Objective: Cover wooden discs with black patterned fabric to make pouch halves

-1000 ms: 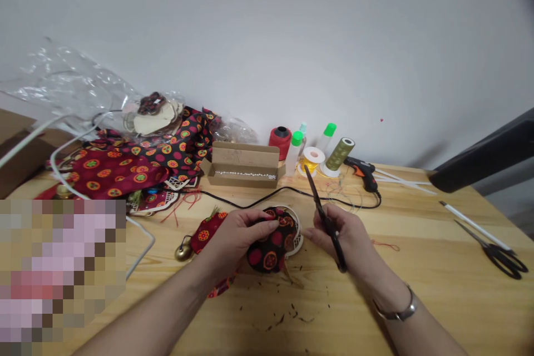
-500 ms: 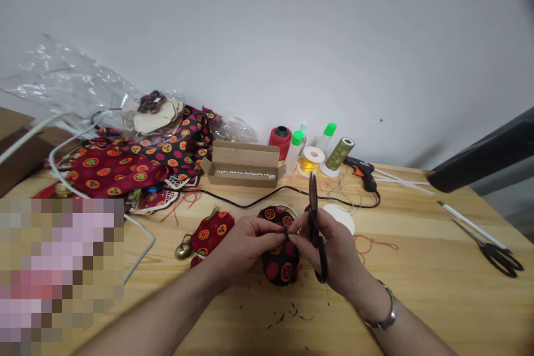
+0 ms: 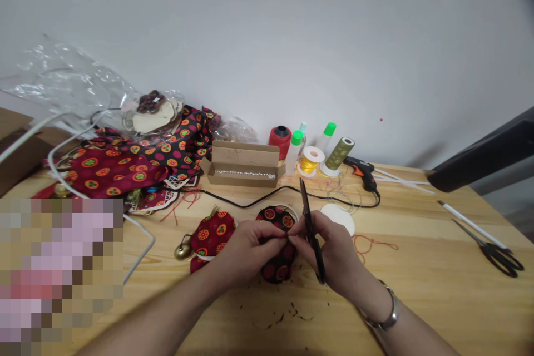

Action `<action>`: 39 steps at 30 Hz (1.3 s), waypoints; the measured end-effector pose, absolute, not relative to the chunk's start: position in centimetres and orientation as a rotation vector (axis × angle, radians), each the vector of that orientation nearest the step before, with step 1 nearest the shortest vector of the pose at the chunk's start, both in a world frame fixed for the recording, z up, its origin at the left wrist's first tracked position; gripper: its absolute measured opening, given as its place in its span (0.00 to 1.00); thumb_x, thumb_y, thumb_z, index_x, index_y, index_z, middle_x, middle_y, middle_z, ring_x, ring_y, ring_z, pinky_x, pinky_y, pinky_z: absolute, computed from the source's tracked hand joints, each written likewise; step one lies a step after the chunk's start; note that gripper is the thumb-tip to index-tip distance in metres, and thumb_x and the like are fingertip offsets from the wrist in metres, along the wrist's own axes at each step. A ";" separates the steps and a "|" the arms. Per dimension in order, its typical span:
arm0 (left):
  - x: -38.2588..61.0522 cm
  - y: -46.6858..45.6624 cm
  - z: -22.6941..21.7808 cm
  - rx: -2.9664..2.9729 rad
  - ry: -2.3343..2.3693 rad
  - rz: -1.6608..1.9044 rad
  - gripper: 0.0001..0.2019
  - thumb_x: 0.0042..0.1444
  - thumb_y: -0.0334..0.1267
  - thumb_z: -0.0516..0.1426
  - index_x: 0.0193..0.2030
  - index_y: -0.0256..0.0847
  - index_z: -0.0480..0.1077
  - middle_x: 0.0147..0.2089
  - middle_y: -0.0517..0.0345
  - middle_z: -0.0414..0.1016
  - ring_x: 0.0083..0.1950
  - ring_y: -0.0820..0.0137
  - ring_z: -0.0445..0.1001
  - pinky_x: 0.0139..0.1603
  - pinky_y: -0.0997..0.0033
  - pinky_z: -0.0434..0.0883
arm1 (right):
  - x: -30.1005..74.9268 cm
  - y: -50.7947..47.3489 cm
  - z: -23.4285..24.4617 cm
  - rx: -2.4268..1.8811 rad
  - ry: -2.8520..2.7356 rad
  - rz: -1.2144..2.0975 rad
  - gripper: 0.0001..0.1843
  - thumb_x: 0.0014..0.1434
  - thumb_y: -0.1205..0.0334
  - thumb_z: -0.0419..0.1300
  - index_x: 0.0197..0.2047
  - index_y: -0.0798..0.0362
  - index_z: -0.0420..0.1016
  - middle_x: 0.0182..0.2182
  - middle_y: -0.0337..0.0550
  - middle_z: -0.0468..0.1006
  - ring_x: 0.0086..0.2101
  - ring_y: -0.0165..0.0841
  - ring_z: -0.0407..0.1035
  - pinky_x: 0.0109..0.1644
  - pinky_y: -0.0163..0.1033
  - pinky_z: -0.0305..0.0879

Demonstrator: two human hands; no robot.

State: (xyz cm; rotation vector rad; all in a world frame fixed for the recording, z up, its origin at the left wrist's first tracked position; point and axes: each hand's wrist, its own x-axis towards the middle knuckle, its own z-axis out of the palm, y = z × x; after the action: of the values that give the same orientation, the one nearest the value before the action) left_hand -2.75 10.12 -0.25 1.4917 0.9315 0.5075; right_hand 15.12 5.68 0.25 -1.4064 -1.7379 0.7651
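Your left hand and right hand meet right in the middle of the counter, near its front edge, both on the black fabric piece. It's a little rounded, puffy-looking thing, black cloth covered in red and orange circles, and it's sitting on the wood just beside a red fabric piece with the same print and a small brass bell. Your left grip is clamped on its top edge, thumb and fingers pinched together. Your right grip is wrapped round the black scissors, blades together and pointing up and away from you, while those fingertips also pinch at the same spot on the cloth. That pinch point is honestly hard to read, since your fingers cover most of the middle of the piece and only its top and bottom show. A white disc peeks out just behind your right hand, partly hidden. The lower left corner is a pixelated block, so whatever's there can't be made out. A second pair of scissors lies well off to the right.
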 end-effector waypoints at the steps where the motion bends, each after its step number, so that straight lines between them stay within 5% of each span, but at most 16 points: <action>1: -2.8 10.1 -0.2 1.486 0.932 0.505 0.12 0.51 0.39 0.56 0.33 0.36 0.79 0.28 0.58 0.75 0.31 0.71 0.68 0.32 0.75 0.62 | 15.2 5.7 0.3 -1.410 -1.743 0.763 0.03 0.54 0.66 0.61 0.34 0.50 0.71 0.27 0.35 0.76 0.27 0.28 0.69 0.30 0.30 0.65; 26: -2.8 10.1 0.0 1.433 0.886 0.487 0.10 0.50 0.38 0.57 0.31 0.36 0.79 0.24 0.61 0.72 0.27 0.75 0.65 0.28 0.77 0.60 | 15.3 5.7 0.6 -1.428 -1.751 0.797 0.03 0.55 0.66 0.60 0.32 0.50 0.68 0.25 0.34 0.73 0.25 0.27 0.66 0.28 0.30 0.62; 39: -2.8 10.5 -0.6 0.958 0.977 0.596 0.12 0.44 0.41 0.65 0.34 0.37 0.76 0.29 0.59 0.78 0.28 0.73 0.72 0.32 0.74 0.65 | 16.9 6.4 0.2 -1.464 -1.541 0.667 0.06 0.56 0.61 0.61 0.32 0.51 0.66 0.26 0.37 0.74 0.25 0.28 0.66 0.29 0.32 0.63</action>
State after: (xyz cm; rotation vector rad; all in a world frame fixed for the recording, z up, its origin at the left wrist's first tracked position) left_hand -2.82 10.46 -0.60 0.9583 0.9772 0.5961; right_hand 16.91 6.39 0.19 -1.4639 -1.5414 0.6673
